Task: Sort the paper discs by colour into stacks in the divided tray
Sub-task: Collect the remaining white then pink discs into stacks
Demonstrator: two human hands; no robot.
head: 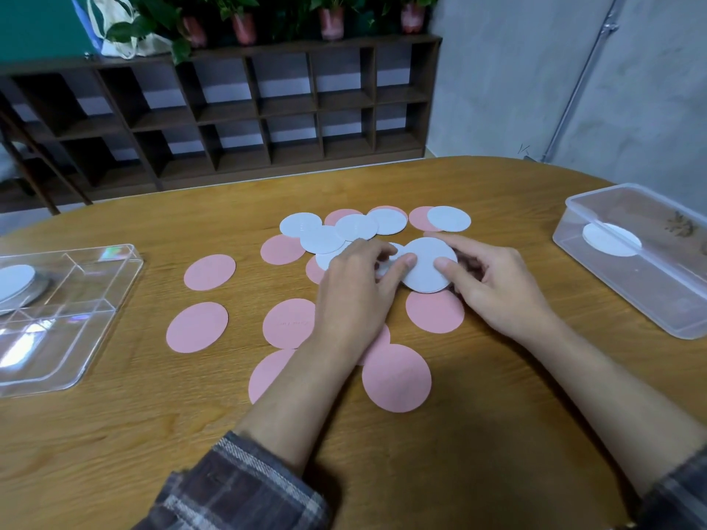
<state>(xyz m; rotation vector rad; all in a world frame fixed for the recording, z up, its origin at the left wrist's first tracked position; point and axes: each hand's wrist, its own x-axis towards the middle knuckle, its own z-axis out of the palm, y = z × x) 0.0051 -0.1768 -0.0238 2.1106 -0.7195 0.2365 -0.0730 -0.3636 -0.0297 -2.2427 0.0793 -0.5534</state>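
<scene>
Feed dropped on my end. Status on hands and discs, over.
Hands: left hand and right hand pinch one white disc at centre. White stack begun in divided tray; pink discs loose on table. Nothing blocking the tray.

"How many pink discs did you see?"

"Twelve that I could see, all around the held white disc. Some were half hidden."

"And white discs?"

"Eight on the table, with the held one. Far left of it was one divided tray with one white stack. Far right was one clear box with one white disc."

"Hands?"

"Two held it: one left hand, one right hand."
</scene>
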